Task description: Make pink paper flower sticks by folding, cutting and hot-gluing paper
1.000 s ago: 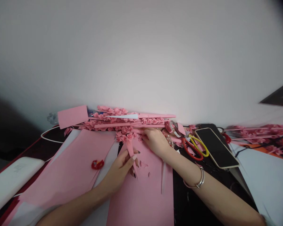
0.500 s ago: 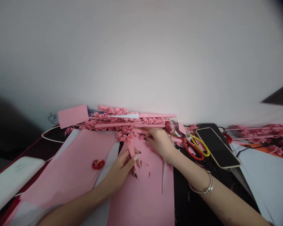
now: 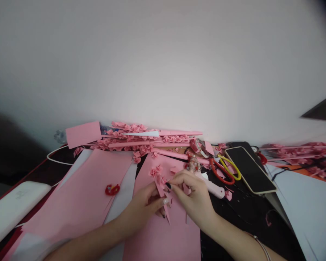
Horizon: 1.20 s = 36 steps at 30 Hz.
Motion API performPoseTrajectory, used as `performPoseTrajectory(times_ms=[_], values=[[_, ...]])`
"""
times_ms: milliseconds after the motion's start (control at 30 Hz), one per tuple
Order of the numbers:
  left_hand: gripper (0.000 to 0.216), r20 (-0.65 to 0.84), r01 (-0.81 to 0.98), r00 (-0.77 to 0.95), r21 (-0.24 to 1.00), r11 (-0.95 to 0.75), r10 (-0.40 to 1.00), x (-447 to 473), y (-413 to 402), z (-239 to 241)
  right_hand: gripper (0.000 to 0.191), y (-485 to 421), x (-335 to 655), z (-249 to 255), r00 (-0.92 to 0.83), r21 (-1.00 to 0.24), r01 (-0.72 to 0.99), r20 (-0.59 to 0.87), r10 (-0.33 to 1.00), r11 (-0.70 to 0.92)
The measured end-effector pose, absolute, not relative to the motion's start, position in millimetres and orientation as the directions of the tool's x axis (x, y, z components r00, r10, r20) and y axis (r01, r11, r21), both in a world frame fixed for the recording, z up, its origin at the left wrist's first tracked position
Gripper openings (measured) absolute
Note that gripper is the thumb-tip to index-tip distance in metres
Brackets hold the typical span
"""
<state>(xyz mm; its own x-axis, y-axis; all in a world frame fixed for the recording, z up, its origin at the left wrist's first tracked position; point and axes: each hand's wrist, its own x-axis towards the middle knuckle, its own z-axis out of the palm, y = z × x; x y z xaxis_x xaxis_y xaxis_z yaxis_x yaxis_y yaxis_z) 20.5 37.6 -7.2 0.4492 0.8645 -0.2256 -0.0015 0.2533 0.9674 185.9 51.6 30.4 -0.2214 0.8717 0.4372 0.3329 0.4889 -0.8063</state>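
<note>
Pinching a tapered pink-paper stem just below frame centre in left hand fingers, bunching right hand fingers, grip unclear, at its ruffled pink-paper blossoms, and risking crumpling by over-squeezing.

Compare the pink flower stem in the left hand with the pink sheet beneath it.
The flower stem is narrow and tapering; the sheet is broad. The flower stem carries folded blossoms; the sheet lies flat. The left hand holds the flower stem; the sheet rests on the dark table. Both are pink.
</note>
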Motion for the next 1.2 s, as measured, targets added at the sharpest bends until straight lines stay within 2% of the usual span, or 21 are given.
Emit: performPoseTrajectory(times_ms=[767,933,1200], values=[[0.015,-0.218,0.016,0.423,0.972,0.233,0.879,22.6,35.1,-12.9,0.018,41.3,176.9,36.3,-0.219,-0.889,0.351,0.227,0.949,0.294],[0.020,-0.252,0.083,0.386,0.967,0.239,0.887,21.6,35.6,-14.2,0.017,38.7,176.3,40.5,-0.208,-0.907,0.329,0.203,0.957,0.263],[0.013,-0.225,0.121,0.431,0.974,0.191,0.874,22.1,35.5,-9.7,0.018,36.8,175.0,44.2,-0.221,-0.907,0.343,0.175,0.960,0.244]])
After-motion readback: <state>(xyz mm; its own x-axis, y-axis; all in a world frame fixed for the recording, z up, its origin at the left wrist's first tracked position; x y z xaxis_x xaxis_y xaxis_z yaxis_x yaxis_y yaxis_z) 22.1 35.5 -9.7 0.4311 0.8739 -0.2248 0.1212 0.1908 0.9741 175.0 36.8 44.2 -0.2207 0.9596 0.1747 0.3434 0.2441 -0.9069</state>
